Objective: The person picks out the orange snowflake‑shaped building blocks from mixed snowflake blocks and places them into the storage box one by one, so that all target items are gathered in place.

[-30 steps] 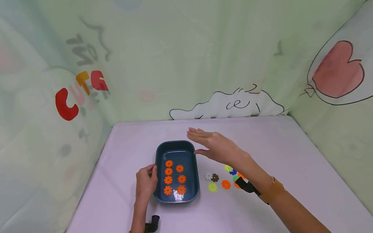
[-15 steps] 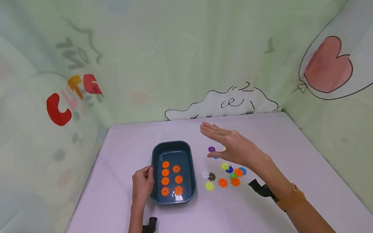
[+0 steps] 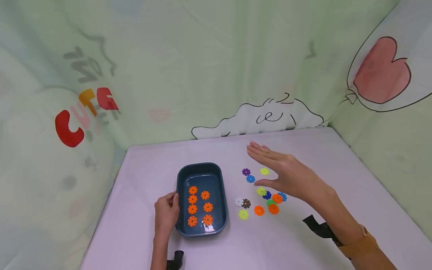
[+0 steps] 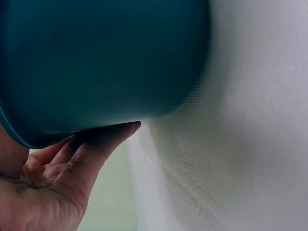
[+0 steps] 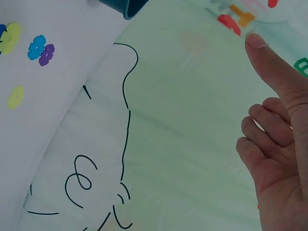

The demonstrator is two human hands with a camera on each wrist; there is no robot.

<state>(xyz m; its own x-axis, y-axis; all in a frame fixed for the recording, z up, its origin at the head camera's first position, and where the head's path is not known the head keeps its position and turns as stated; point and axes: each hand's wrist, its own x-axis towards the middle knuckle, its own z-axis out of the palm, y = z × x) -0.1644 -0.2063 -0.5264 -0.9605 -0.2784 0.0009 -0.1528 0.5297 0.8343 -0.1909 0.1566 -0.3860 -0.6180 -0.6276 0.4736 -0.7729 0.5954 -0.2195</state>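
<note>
A dark blue rectangular tray (image 3: 203,181) lies on the table, with several orange snowflake discs (image 3: 207,207) inside in two columns. My left hand (image 3: 165,213) grips its left rim; in the left wrist view the fingers (image 4: 94,154) lie against the outer wall of the tray. To the right, my right hand (image 3: 290,174) is raised over the table with thumb and fingers apart, holding nothing. Below and left of it lie loose snowflake discs, among them a purple one (image 3: 246,172), a light blue one (image 3: 250,179), a brown one (image 3: 246,203) and an orange one (image 3: 259,210).
The white-covered table (image 3: 152,161) ends at a pale green printed curtain (image 3: 175,75) behind and on both sides. More loose discs, including yellow ones (image 3: 243,214) and a white one (image 3: 238,202), lie right of the tray.
My right hand has moved right, from beside the tray's far right corner to above the loose discs, uncovering several of them. The left hand keeps its grip on the tray.
</note>
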